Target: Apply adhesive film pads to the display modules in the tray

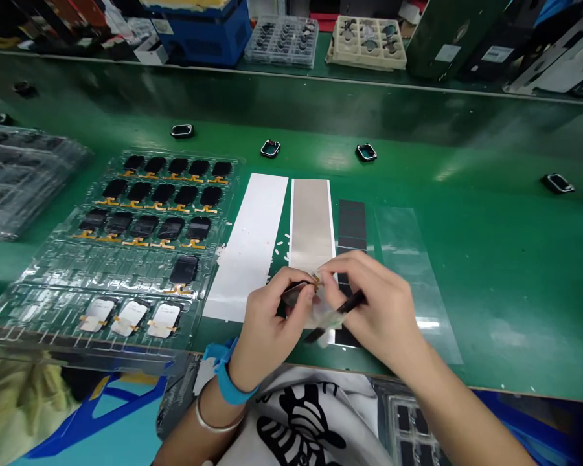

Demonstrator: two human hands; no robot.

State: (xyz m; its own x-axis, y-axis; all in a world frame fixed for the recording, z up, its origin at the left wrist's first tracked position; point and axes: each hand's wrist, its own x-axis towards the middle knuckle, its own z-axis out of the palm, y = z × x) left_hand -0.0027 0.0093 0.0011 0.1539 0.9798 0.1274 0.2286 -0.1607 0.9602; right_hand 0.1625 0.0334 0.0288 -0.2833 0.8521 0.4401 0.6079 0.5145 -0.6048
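Note:
My left hand [267, 327] is closed, its thumb and fingers pinching a small dark watch screen [295, 295] by the edges. At the screen's right end a short gold flex cable [315, 279] sticks out. The fingertips of my right hand [383, 301] are pinched together at that cable. A slim black tool [354, 301], which looks like tweezers, lies across the right palm with its end pointing down left. Blurred clear film [326, 315] shows just below the fingertips. Under both hands are a beige adhesive sheet [311, 220] and a black strip sheet [352, 223].
A clear tray [140, 266] of screens stands left, beside a white sheet [255, 239] and white scraps. Transparent film [403, 239] lies right. Several watch cases, one a black case [271, 149], line the back. Stacked trays [24, 175] stand far left; a shelf holds a blue box [199, 32].

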